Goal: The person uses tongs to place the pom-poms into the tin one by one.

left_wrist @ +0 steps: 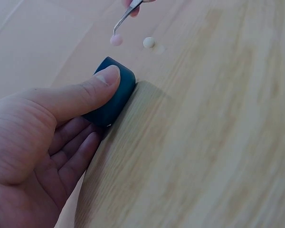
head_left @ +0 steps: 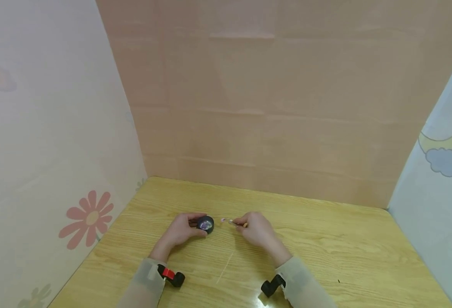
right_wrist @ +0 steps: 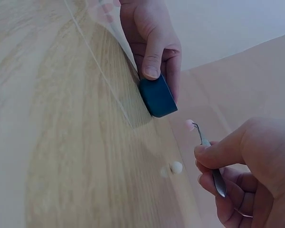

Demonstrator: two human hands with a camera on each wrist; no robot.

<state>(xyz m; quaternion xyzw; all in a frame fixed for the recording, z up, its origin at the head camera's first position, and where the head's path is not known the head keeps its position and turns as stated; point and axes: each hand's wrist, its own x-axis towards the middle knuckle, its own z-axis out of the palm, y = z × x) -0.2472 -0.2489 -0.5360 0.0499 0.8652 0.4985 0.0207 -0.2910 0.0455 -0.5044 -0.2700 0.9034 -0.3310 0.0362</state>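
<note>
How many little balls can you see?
2. A pink ball is pinched in the tweezers; a white ball lies on the table. More may hide inside the dark container.

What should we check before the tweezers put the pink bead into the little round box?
1. Pink bead held at the tips of the tweezers: ok.
2. Right hand pinches the tweezers firmly: ok.
3. Left hand holds the dark round box in place on the table: ok.
4. Box open on top: ok, head view shows inside.
5. White bead lies apart on the table, clear of the box: ok.
6. Room left inside the box: cannot tell.
</note>
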